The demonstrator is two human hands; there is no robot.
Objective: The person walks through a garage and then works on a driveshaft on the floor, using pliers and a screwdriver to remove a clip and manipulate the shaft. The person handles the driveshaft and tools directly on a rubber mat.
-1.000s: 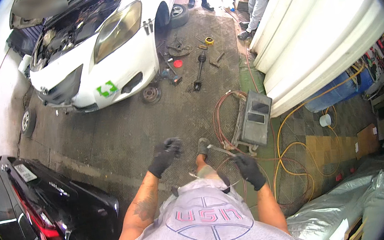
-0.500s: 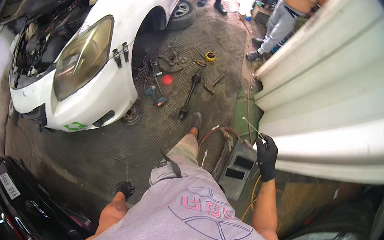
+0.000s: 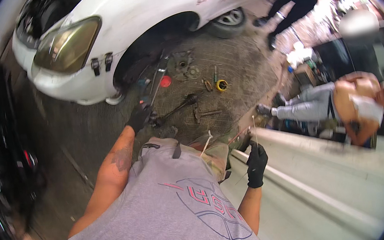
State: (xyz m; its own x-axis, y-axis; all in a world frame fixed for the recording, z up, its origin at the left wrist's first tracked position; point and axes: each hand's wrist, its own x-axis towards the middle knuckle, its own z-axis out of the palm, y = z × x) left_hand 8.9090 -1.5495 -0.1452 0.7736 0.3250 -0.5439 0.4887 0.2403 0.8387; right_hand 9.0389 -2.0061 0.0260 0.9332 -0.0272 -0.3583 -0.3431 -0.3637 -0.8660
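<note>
My right hand (image 3: 257, 163), in a black glove, is closed around a thin pale strip (image 3: 255, 129) that looks like a cable tie; its end points up and away from me. My left hand (image 3: 139, 116), also black-gloved, is out in front with its fingers curled, and what it holds cannot be made out. Just beyond it, a cordless power tool (image 3: 143, 83) lies on the floor, partly hidden. A long metal tool (image 3: 156, 83) lies beside it. Another pale strip (image 3: 208, 140) shows against my shorts.
A white car (image 3: 141, 7) with an open wheel arch stands ahead, a loose wheel (image 3: 228, 23) behind it. A drive shaft (image 3: 177, 109), a hammer (image 3: 208, 114), a red lid (image 3: 165, 81) and a yellow tape roll (image 3: 221, 85) lie on the floor. A person (image 3: 315, 99) is at the right.
The view has turned to the right and moved nearer the parts on the floor. My left hand has reached forward toward the power tool. My right hand still holds the pale strip.
</note>
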